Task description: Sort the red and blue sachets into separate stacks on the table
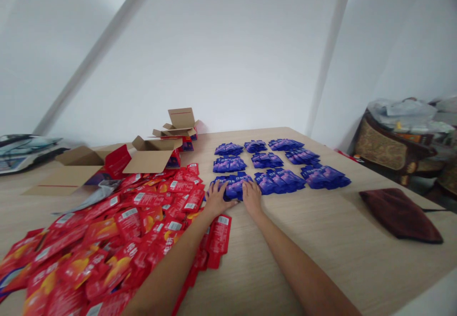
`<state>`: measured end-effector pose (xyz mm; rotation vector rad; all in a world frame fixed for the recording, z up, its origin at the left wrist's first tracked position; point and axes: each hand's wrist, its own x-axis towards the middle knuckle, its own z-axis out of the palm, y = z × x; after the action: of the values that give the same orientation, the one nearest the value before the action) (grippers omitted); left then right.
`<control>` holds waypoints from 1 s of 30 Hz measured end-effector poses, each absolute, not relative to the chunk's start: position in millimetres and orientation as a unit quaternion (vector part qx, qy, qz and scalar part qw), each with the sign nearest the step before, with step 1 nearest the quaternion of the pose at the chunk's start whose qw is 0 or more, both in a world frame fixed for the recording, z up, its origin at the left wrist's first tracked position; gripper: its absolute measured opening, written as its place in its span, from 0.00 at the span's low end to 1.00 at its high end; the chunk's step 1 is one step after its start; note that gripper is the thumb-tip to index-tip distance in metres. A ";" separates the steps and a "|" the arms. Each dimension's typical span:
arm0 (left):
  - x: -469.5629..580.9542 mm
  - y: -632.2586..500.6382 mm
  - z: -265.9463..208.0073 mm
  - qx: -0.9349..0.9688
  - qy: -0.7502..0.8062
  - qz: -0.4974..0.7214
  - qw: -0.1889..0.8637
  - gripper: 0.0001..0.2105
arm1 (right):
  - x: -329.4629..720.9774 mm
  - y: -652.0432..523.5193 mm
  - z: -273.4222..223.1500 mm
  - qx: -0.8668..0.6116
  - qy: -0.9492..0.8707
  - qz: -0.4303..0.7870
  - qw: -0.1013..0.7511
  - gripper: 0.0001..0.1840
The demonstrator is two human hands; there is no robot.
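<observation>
My left hand (217,199) lies with its fingers spread at the left end of a fanned row of purple pouches (234,188). At the right end of that row, my right hand (252,195) rests with its fingers stretched forward. Both touch the pouches' near side, and neither is wrapped round one. Close by on the right lies another purple pouch group (280,181). Beneath and left of my left forearm spreads a large heap of red pouches (128,221) with orange pictures and white barcode labels.
Several similar purple rows, such as one far pouch group (285,144), lie farther back. Open cardboard boxes (153,159) stand behind the red heap. A dark red cloth bag (400,213) is at the right. An armchair (383,144) piled with plastic bags stands beyond the table (342,240).
</observation>
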<state>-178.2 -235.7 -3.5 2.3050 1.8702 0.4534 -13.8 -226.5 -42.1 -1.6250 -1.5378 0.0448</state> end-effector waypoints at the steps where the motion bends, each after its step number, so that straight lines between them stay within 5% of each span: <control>1: -174.3 -237.6 -3.2 0.766 0.622 0.146 0.063 0.45 | -13.5 -226.3 -42.1 -0.652 -0.620 0.021 0.436 0.23; 30: -182.6 -255.2 12.5 0.758 0.625 0.178 0.054 0.40 | -4.7 -215.2 -53.8 -0.612 -0.626 0.012 0.482 0.25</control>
<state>-182.6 -255.2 12.5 2.3017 1.8990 0.5413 -4.7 -215.2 -53.8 -1.4926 -1.5267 0.0293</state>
